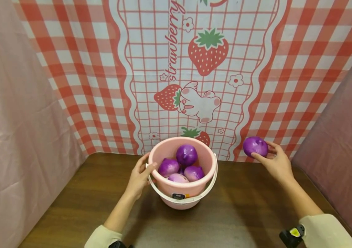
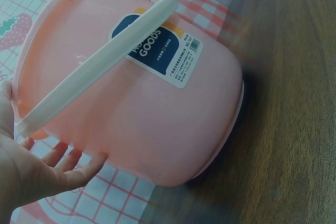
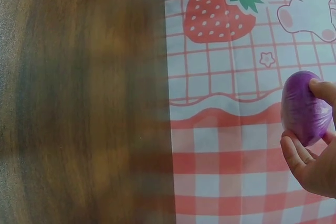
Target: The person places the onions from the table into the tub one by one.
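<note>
A pink bucket [image 1: 176,188] with a white handle [image 1: 206,190] stands on the table, several purple onions [image 1: 187,155] inside it. At its left side my left hand [image 1: 138,178] holds the bucket, thumb over the rim and fingers against the outer wall. The left wrist view shows those fingers [image 2: 71,169] along the bucket's side and the handle hanging across its label [image 2: 157,51]. Off to the right, my right hand [image 1: 276,163] grips another purple onion [image 1: 255,147] above the table, thumb on one side and fingers on the other.
Brown wooden table [image 1: 234,213] lies under the bucket. Behind it hangs a red-and-white checked cloth [image 1: 306,51] with strawberry prints. Pink curtains [image 1: 18,120] close in the left and right sides.
</note>
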A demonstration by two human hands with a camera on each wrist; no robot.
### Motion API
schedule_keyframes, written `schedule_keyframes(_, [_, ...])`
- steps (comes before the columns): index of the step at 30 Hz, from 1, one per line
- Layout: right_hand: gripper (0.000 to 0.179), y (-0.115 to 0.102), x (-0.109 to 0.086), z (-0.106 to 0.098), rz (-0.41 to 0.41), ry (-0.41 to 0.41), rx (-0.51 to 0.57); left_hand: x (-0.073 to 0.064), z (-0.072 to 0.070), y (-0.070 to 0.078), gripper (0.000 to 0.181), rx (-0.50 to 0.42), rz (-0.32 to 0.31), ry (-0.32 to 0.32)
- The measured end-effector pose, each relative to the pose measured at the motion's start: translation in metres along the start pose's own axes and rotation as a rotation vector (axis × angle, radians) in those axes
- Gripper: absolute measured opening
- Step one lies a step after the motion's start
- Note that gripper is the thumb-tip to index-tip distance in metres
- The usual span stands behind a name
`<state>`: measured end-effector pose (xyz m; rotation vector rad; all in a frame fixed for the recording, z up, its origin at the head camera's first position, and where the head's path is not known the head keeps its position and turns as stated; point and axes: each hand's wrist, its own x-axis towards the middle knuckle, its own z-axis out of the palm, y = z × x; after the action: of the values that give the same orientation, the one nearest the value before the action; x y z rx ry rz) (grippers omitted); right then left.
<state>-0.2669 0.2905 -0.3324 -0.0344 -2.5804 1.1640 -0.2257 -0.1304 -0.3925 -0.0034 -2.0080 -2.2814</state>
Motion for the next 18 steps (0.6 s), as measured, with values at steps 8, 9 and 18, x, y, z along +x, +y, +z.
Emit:
schedule_keyframes(8, [0.085,-0.006,0.000,-0.001,-0.015,-0.007,-0.010,0.000,0.000,0.000,0.055,-0.004,0.000,0.004])
schedule_keyframes(9, [0.085,-0.007,0.000,-0.001,-0.017,-0.005,-0.011,0.000,0.000,0.000,0.055,-0.002,0.001,0.004])
schedule_keyframes(18, [0.083,-0.013,-0.001,0.000,-0.038,-0.006,0.002,-0.001,0.000,0.000,0.055,0.011,0.000,0.002])
